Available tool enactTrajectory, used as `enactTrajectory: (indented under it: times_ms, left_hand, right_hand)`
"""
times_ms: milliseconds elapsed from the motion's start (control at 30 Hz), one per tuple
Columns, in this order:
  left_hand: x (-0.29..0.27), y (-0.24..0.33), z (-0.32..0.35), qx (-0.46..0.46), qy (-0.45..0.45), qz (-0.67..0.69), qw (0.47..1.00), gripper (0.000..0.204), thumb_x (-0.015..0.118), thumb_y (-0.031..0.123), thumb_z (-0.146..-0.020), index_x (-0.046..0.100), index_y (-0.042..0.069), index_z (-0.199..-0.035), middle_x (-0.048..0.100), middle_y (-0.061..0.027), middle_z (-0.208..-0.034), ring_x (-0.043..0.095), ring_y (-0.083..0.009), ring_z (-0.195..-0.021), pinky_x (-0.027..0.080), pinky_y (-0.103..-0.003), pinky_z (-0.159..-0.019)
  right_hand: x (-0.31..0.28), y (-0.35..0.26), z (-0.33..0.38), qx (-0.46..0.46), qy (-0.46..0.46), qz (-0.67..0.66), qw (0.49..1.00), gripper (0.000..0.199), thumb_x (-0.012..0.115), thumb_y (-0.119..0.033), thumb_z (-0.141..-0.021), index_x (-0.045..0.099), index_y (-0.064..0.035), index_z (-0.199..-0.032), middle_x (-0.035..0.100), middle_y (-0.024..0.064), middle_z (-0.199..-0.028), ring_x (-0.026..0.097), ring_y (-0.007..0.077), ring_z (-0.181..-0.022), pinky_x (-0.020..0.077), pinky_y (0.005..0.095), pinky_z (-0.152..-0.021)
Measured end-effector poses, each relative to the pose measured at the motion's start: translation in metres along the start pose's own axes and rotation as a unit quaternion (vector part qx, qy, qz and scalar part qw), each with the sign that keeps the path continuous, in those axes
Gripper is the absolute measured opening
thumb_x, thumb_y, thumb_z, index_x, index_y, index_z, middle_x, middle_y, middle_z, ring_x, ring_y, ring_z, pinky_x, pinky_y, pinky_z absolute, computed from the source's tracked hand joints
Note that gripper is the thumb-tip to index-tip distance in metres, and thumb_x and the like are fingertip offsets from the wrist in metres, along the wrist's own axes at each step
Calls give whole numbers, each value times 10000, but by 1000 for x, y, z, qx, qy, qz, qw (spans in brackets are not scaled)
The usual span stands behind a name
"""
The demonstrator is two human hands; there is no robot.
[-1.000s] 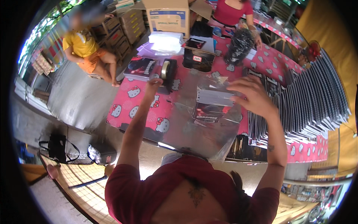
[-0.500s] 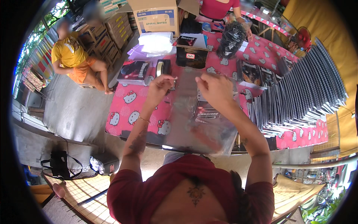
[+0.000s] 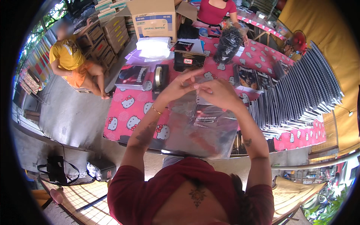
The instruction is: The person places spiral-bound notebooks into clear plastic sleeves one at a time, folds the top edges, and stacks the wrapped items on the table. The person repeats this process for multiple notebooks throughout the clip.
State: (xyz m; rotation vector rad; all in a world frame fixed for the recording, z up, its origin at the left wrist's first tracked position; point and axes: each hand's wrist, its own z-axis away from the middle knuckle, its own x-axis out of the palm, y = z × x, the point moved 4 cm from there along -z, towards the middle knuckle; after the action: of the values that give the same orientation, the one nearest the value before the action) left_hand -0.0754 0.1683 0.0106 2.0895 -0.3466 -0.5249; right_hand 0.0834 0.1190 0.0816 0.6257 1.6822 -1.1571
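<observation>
An open-air packing stall for stationery: a long table (image 3: 123, 112) under a pink cartoon-cat cloth, a fanned row of spiral notebooks (image 3: 300, 97) on the right, cardboard boxes (image 3: 155, 18) stacked far left, a tape dispenser (image 3: 160, 78), and bare concrete floor (image 3: 63, 116).

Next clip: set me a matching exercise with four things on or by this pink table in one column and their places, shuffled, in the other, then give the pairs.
Things:
1. tape dispenser
2. cardboard box
3. fanned row of spiral notebooks
4. clear plastic sleeve

Places:
A. along the table's right side
B. under both hands, at the near edge
C. far end of the table, flaps open
D. just left of the left hand, beside a stack of dark notebooks

Pairs: 1-D, 2-C, 3-A, 4-B
</observation>
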Motion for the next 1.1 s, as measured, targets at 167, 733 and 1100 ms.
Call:
enactTrajectory:
  times_ms: [167, 733, 1100]
  left_hand:
    - [-13, 5, -12, 22, -78, -88, 993, 98, 704, 193, -892, 724, 149, -978, 496, -62, -1235, 430, -228, -1244, 354, -355, -1042]
    - [44, -7, -28, 30, -37, -189, 981, 89, 694, 217, -891, 733, 165, -952, 324, -109, -1511, 208, -280, -1436, 210, -454, -1135]
    - [79, -43, -36, 60, -89, -369, 923, 433, 808, 311, -737, 655, 308, -1141, 144, -173, -1578, 123, -409, -1444, 139, -587, -1119]
  right_hand:
    - [-52, 62, -13, -12, 150, 13, 989, 393, 723, -414, -739, 725, -173, -1050, 720, 115, -967, 679, 308, -900, 500, 438, -787]
    - [26, 162, 77, -56, 170, -274, 945, 596, 837, -308, -692, 466, -83, -1101, 493, 39, -1085, 487, 179, -1039, 392, 339, -928]
    - [63, 133, 67, -212, 78, -51, 973, 612, 821, -340, -684, 649, -231, -1261, 404, 122, -1470, 376, 322, -1347, 258, 489, -1123]
